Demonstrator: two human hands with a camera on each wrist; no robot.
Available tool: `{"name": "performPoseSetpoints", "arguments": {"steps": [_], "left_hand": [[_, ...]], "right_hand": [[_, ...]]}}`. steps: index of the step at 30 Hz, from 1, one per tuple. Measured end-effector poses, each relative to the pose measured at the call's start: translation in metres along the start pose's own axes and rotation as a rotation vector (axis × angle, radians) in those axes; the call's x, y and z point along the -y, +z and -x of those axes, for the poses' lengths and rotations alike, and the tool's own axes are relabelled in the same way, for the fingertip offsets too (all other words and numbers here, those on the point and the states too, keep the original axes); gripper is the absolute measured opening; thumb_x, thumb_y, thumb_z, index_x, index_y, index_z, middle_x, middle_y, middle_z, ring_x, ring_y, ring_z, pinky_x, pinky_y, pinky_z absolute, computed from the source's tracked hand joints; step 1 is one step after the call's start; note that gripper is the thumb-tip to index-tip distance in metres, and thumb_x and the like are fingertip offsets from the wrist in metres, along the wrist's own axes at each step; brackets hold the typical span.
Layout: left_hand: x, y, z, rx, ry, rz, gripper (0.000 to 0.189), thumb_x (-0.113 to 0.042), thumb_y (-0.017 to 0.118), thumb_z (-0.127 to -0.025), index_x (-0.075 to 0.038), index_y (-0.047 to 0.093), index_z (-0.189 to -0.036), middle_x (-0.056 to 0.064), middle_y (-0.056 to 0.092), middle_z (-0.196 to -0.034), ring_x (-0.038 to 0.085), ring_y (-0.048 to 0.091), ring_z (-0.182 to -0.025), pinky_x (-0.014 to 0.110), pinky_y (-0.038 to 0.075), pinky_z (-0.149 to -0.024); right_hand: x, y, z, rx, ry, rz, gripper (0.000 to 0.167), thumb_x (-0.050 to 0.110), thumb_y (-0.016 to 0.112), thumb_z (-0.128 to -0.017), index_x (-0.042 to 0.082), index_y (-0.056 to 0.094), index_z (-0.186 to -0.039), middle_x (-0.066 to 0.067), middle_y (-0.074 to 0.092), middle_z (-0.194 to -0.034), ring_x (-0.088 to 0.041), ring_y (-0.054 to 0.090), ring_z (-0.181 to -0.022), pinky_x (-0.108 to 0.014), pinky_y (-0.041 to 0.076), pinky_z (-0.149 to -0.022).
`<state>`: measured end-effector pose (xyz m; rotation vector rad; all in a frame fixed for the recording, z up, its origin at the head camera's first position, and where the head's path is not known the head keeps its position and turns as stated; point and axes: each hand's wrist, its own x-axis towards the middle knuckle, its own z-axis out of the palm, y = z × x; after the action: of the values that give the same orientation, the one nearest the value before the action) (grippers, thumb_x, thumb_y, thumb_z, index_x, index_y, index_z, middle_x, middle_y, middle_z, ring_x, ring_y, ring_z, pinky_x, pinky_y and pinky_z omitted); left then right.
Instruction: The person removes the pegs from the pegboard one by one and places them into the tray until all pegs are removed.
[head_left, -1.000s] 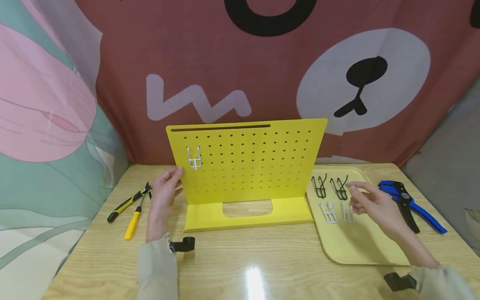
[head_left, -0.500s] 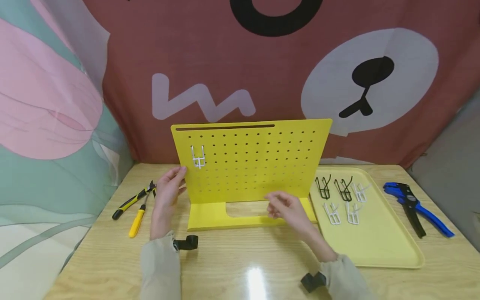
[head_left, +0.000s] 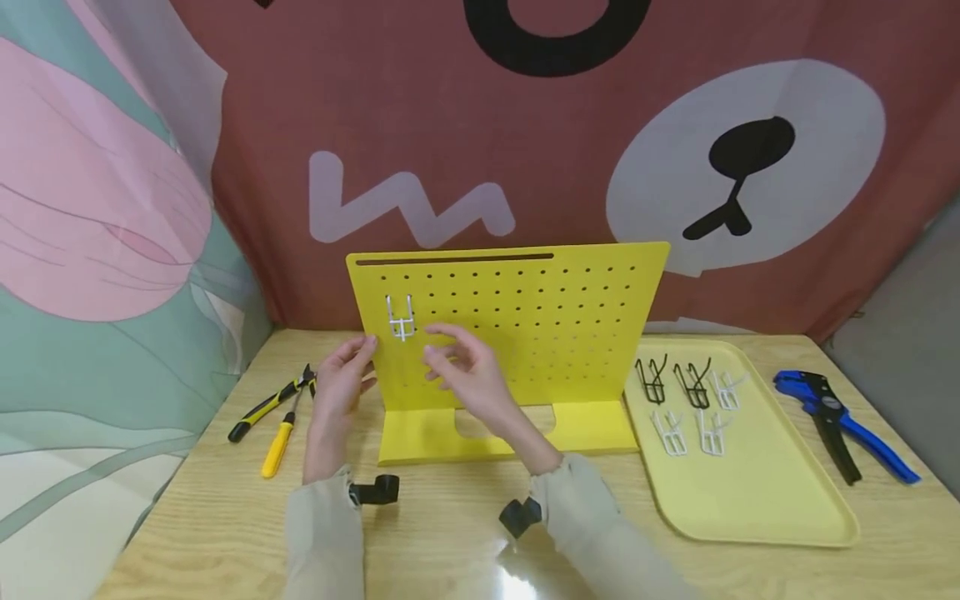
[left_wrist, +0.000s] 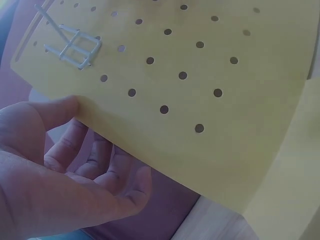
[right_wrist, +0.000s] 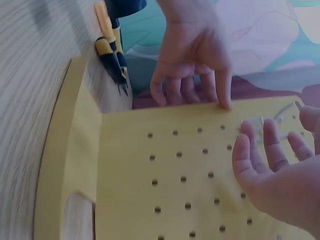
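Observation:
A yellow pegboard [head_left: 525, 333] with rows of holes stands upright on its own foot. On its upper left hangs a white wire hook [head_left: 402, 318], its prong sticking out toward the front. My left hand [head_left: 341, 379] holds the board's left edge, thumb on the front face and fingers behind, as the left wrist view [left_wrist: 85, 165] shows. Close to the right of the hook is my right hand [head_left: 472, 371], in front of the board, fingers loosely bent and holding nothing. From the right wrist, its fingers [right_wrist: 272, 150] overlap part of the white hook.
To the right, a pale yellow tray [head_left: 750, 500] bears two black wire hooks [head_left: 692, 385] and several white ones [head_left: 670, 433]. Beyond it lies a blue-and-black wire stripper [head_left: 832, 408]. Yellow-and-black pliers [head_left: 266, 408] and a yellow-handled screwdriver [head_left: 277, 447] lie left of the board.
My right hand has travelled left from over the tray, past the board's lower right, up to beside the white hook. My left hand keeps its hold on the board's edge.

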<state>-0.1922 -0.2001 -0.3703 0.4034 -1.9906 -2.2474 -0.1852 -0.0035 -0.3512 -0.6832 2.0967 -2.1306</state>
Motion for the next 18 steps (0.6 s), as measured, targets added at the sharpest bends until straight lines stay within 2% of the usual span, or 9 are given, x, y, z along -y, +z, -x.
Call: {"name": "performPoseSetpoints", "arguments": {"steps": [4, 9, 12, 18], "left_hand": [[0.002, 0.001, 0.000, -0.008, 0.004, 0.009, 0.023, -0.033, 0.063, -0.094, -0.013, 0.063, -0.106, -0.012, 0.063, -0.090, 0.010, 0.060, -0.089, 0.035, 0.042, -0.084], [0.002, 0.002, 0.000, 0.001, 0.009, 0.018, 0.023, -0.033, 0.063, -0.094, -0.013, 0.062, -0.107, -0.013, 0.064, -0.089, 0.009, 0.061, -0.089, 0.035, 0.041, -0.084], [0.002, 0.002, 0.000, 0.003, 0.004, 0.010, 0.028, -0.033, 0.062, -0.094, -0.011, 0.061, -0.111, -0.013, 0.063, -0.091, 0.012, 0.059, -0.093, 0.035, 0.040, -0.085], [0.003, 0.002, -0.001, -0.004, 0.009, -0.007, 0.036, -0.035, 0.062, -0.095, -0.006, 0.059, -0.116, -0.011, 0.063, -0.093, 0.014, 0.059, -0.096, 0.034, 0.041, -0.084]], "right_hand": [[0.003, 0.014, -0.008, 0.033, -0.019, -0.077, 0.036, 0.017, 0.056, -0.099, 0.012, 0.052, -0.134, -0.027, 0.062, -0.112, -0.036, 0.067, -0.084, -0.046, 0.054, -0.076], [0.004, 0.024, -0.014, 0.042, -0.013, -0.161, 0.029, 0.014, 0.056, -0.099, 0.001, 0.058, -0.125, -0.028, 0.059, -0.113, -0.020, 0.067, -0.076, -0.043, 0.055, -0.075], [0.004, 0.027, -0.017, 0.018, -0.019, -0.170, 0.028, 0.013, 0.056, -0.099, -0.004, 0.060, -0.121, -0.027, 0.060, -0.114, -0.013, 0.066, -0.074, -0.045, 0.054, -0.077], [0.007, 0.026, -0.020, -0.006, -0.032, -0.135, 0.027, 0.012, 0.059, -0.097, -0.006, 0.062, -0.117, -0.026, 0.062, -0.112, -0.015, 0.066, -0.076, -0.046, 0.053, -0.081]]}}
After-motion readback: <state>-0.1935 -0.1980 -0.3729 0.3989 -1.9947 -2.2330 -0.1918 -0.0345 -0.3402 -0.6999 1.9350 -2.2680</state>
